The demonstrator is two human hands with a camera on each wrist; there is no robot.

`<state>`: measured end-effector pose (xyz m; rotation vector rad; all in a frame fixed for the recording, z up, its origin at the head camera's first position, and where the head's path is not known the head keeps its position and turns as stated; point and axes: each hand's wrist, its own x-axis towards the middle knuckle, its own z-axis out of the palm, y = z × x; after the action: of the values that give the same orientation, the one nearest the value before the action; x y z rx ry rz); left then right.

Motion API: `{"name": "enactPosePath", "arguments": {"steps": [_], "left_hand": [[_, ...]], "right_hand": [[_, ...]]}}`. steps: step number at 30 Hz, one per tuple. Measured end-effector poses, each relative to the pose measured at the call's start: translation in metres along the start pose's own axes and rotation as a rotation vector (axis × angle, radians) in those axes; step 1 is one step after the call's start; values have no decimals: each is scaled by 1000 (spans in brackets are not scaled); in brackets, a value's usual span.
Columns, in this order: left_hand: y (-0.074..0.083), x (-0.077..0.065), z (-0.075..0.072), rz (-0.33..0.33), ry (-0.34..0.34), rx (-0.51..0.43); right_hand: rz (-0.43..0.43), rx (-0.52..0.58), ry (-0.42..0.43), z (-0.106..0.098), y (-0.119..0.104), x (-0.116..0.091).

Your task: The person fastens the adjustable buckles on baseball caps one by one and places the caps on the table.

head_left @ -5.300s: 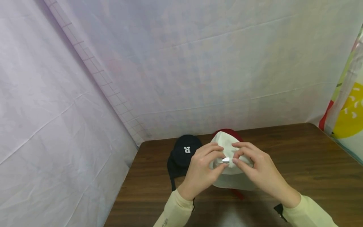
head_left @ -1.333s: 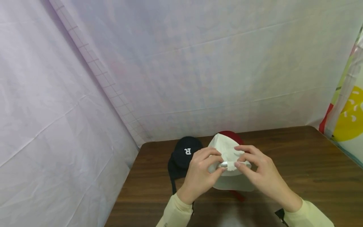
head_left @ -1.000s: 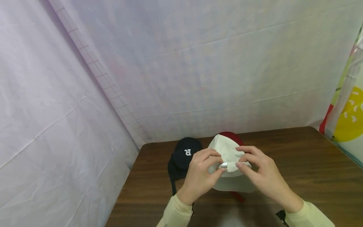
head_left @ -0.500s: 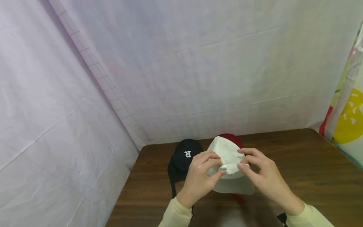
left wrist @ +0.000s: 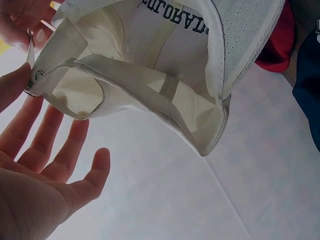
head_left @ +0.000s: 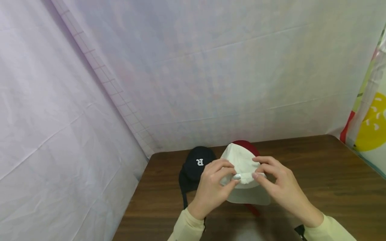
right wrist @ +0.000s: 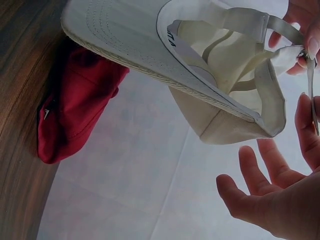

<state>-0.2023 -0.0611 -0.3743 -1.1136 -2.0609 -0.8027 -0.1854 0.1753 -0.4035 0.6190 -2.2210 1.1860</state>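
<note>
A white cap (head_left: 239, 156) is held above the table, its brim (head_left: 248, 196) toward the person. Dark lettering (left wrist: 177, 15) runs inside its front in the left wrist view. My left hand (head_left: 214, 182) pinches the back strap at a small silver buckle (head_left: 237, 176) between thumb and fingers. Opposite it, my right hand (head_left: 277, 177) pinches the pale strap (head_left: 246, 177) a short way from the buckle. A loose strap tail (right wrist: 311, 95) hangs at the right fingers in the right wrist view. Whether the tail is fully through the buckle, I cannot tell.
A black cap (head_left: 194, 170) with a white letter R lies on the brown wooden table (head_left: 316, 174), left of the hands. Behind the white cap is a dark red cap (head_left: 248, 146), partly hidden. A pale curtain (head_left: 211, 83) hangs along the table's back edge.
Several seconds ago the right fingertips were close to the buckle; now they are a little further right, with a length of strap showing between. In the last second the hands have hardly moved.
</note>
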Motion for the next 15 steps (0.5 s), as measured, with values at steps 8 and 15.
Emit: {"name": "enactPosePath", "arguments": {"steps": [8, 15], "left_hand": [[-1, -1, 0, 7, 2, -3], [-2, -2, 1, 16, 14, 3]], "right_hand": [[1, 3, 1, 1, 0, 0], [7, 6, -3, 3, 0, -1]]}}
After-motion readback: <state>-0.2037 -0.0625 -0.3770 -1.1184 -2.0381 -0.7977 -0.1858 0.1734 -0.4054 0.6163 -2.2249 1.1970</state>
